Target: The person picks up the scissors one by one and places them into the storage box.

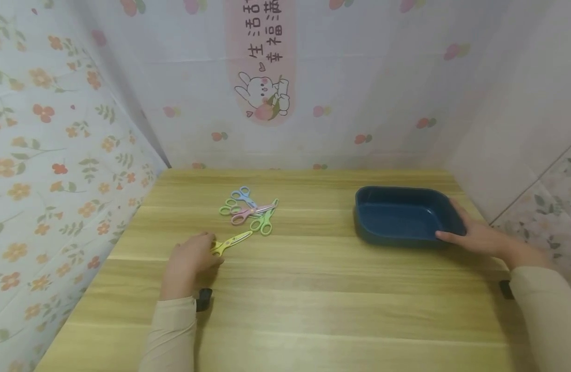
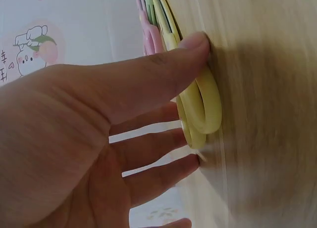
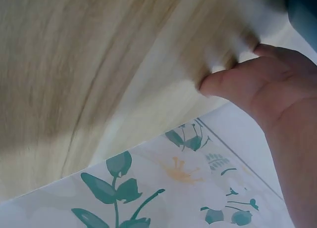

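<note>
Yellow scissors (image 1: 233, 243) lie on the table at the left, blades pointing right and away. My left hand (image 1: 194, 256) holds their handle loops, and in the left wrist view the thumb crosses one side of the yellow handle (image 2: 210, 107) with fingers on the other. Over on the right, a dark blue rectangular basin (image 1: 397, 219) stands upright with nothing in it. Its right end is gripped by my right hand (image 1: 480, 237), thumb over the front corner of the rim and the other fingers along the outer side, partly hidden.
Just beyond the yellow scissors is an overlapping pile of pink scissors (image 1: 242, 216), blue scissors (image 1: 242, 195) and green scissors (image 1: 263, 225). Patterned cloth (image 1: 322, 88) hangs along the back and sides of the wooden table (image 1: 313, 310).
</note>
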